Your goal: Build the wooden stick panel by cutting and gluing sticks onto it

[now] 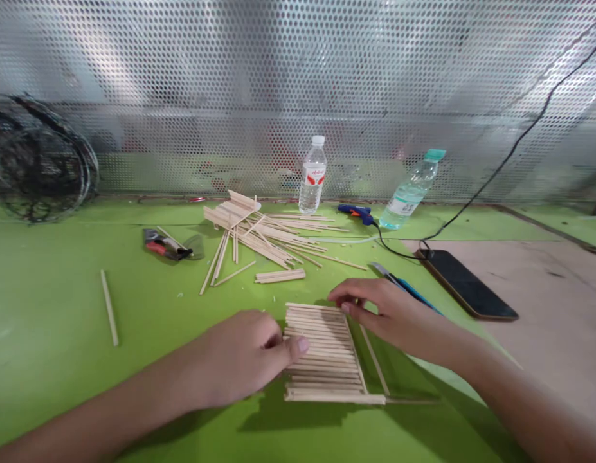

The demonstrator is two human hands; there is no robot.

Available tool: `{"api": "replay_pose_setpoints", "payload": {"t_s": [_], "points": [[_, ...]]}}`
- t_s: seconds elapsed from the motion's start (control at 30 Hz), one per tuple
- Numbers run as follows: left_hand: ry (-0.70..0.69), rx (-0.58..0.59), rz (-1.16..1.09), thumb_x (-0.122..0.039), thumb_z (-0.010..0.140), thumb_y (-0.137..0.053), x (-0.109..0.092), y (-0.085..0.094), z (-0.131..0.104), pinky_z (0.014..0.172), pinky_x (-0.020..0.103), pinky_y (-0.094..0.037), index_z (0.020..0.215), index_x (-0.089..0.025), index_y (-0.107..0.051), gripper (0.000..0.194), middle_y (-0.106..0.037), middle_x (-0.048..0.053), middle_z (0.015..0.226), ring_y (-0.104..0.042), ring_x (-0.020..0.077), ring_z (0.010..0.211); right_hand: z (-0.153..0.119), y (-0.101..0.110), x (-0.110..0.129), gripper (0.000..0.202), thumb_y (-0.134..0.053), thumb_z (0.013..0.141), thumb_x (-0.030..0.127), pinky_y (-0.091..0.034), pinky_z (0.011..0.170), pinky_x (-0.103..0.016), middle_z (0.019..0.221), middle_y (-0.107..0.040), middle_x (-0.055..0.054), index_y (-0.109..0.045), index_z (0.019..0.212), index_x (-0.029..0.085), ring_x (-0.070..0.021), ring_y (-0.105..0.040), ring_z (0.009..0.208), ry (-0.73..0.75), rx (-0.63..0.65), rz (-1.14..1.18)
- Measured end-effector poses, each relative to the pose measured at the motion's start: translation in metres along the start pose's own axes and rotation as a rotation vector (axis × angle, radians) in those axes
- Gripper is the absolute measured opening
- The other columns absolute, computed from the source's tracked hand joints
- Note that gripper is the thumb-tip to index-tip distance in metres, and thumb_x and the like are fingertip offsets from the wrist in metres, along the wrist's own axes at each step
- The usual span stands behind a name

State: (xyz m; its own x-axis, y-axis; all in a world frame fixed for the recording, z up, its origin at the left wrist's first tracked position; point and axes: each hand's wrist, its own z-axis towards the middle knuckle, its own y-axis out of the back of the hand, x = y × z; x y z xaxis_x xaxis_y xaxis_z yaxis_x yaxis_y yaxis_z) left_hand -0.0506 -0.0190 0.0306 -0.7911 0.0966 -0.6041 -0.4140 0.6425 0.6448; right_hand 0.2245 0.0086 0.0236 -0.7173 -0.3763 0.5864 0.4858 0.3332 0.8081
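Observation:
A panel of thin wooden sticks [321, 350] laid side by side is held slightly above the green table, casting a shadow. My left hand [259, 354] grips its left edge, thumb on top and the other fingers hidden beneath. My right hand [375, 308] is closed at the panel's far right corner, with thumb and fingertips on it. One stick runs across the rows along the right side. Another loose-looking stick [375, 360] slants just right of the panel, under my right hand. A longer piece [408, 400] sticks out at the near right corner.
Beyond lie a small stick structure [233, 211], scattered sticks [263, 251] and a short bundle [279, 276]. Pliers [165, 245] and one stick [109, 308] are left. A utility knife [408, 288], phone [466, 283], blue glue gun [358, 213] and bottles [312, 180] [411, 193] stand or lie around.

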Motion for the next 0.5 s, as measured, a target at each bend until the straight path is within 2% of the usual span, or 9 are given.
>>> {"api": "replay_pose_setpoints", "payload": {"t_s": [0.07, 0.13, 0.2, 0.27, 0.3, 0.37, 0.5], "points": [[-0.035, -0.111, 0.167, -0.060, 0.098, -0.045, 0.002, -0.001, 0.003, 0.049, 0.029, -0.033, 0.067, -0.019, -0.055, 0.051, -0.062, 0.003, 0.063, -0.053, 0.0146, 0.051, 0.000, -0.005, 0.006, 0.020, -0.055, 0.099, 0.025, -0.050, 0.079, -0.031, 0.107, -0.076, -0.004, -0.074, 0.108, 0.024, -0.0194, -0.068, 0.092, 0.012, -0.001, -0.033], [-0.071, -0.193, 0.273, -0.047, 0.100, -0.047, 0.006, -0.003, 0.009, 0.049, 0.029, -0.036, 0.068, -0.019, -0.055, 0.043, -0.061, 0.003, 0.063, -0.054, 0.0148, 0.052, 0.001, -0.010, 0.007, 0.019, -0.056, 0.098, 0.020, -0.048, 0.078, -0.030, 0.102, -0.075, -0.004, -0.074, 0.102, 0.023, -0.0188, -0.067, 0.089, 0.053, -0.008, -0.064], [-0.136, -0.253, 0.293, -0.034, 0.100, -0.048, 0.012, -0.007, 0.017, 0.053, 0.029, -0.044, 0.077, -0.018, -0.061, 0.031, -0.065, 0.003, 0.069, -0.059, 0.0154, 0.057, 0.002, -0.014, 0.006, 0.020, -0.056, 0.096, 0.015, -0.047, 0.078, -0.030, 0.097, -0.074, -0.003, -0.074, 0.097, 0.023, -0.0182, -0.065, 0.088, 0.099, -0.022, -0.093], [-0.269, -0.342, 0.285, -0.024, 0.099, -0.048, 0.018, -0.011, 0.027, 0.064, 0.032, -0.053, 0.092, -0.018, -0.067, 0.021, -0.070, 0.005, 0.085, -0.065, 0.0166, 0.072, 0.003, -0.017, 0.005, 0.020, -0.056, 0.095, 0.013, -0.046, 0.077, -0.029, 0.095, -0.073, -0.002, -0.073, 0.094, 0.023, -0.0173, -0.064, 0.086, 0.103, -0.038, -0.110], [-0.336, -0.369, 0.284, -0.022, 0.099, -0.049, 0.021, -0.014, 0.032, 0.071, 0.034, -0.057, 0.099, -0.018, -0.069, 0.021, -0.071, 0.006, 0.095, -0.067, 0.0179, 0.082, 0.003, -0.019, 0.005, 0.020, -0.056, 0.094, 0.013, -0.045, 0.075, -0.029, 0.094, -0.073, -0.002, -0.073, 0.093, 0.023, -0.0168, -0.064, 0.084, 0.089, -0.044, -0.111], [-0.417, -0.401, 0.276, -0.024, 0.101, -0.048, 0.026, -0.017, 0.040, 0.078, 0.038, -0.059, 0.108, -0.019, -0.072, 0.025, -0.071, 0.007, 0.105, -0.068, 0.0189, 0.091, 0.003, -0.020, 0.005, 0.017, -0.058, 0.093, 0.014, -0.044, 0.073, -0.029, 0.093, -0.072, -0.001, -0.071, 0.091, 0.023, -0.0164, -0.062, 0.081, 0.056, -0.054, -0.113], [-0.472, -0.447, 0.258, -0.027, 0.102, -0.049, 0.030, -0.018, 0.045, 0.081, 0.041, -0.061, 0.112, -0.019, -0.073, 0.027, -0.070, 0.007, 0.110, -0.067, 0.0196, 0.095, 0.004, -0.023, 0.007, 0.010, -0.059, 0.092, 0.016, -0.040, 0.068, -0.028, 0.090, -0.070, -0.001, -0.066, 0.088, 0.022, -0.0163, -0.059, 0.078, 0.035, -0.053, -0.156]]}}
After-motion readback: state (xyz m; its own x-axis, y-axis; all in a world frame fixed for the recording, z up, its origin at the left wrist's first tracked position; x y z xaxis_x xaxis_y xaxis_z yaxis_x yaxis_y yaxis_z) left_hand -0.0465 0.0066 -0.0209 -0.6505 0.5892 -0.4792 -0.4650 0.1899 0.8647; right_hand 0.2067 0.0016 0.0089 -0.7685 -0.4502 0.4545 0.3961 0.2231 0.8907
